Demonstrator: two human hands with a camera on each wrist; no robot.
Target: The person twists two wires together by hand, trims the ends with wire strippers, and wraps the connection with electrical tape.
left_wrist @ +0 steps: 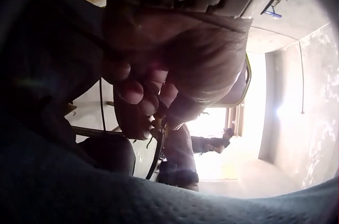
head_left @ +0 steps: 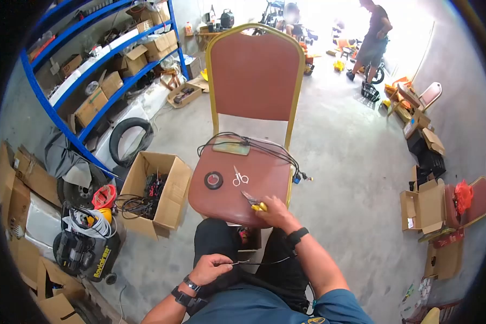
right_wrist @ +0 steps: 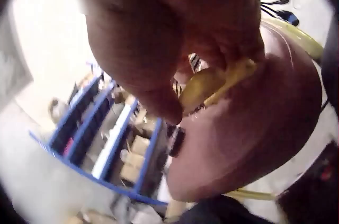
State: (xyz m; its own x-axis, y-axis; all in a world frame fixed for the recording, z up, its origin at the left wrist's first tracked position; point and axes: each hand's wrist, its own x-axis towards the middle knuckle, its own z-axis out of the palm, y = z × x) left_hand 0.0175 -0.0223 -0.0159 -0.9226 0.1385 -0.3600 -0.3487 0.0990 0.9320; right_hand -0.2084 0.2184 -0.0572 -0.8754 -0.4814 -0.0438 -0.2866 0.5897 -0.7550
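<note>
Well, the work looked partway along to me. In front of the chair (head_left: 256, 75), low over the lap, my left hand (head_left: 210, 269) had finger and thumb closed in a pinch on a thin black cable (head_left: 270, 263). A pale stretch by the fingertips seemed to be stripped, though it was too small for me to be sure. At the chair's front right edge, my right hand (head_left: 275, 212) had its fingers curled round the yellow handles of the pliers (head_left: 260, 207). I judged the stripping at least begun, with nothing visibly wrapped: the tape (head_left: 213, 187) lay on the left of the chair's seat, the scissors (head_left: 238, 176) near its middle. The bundled cords (head_left: 264, 149) at its back looked untouched.
</note>
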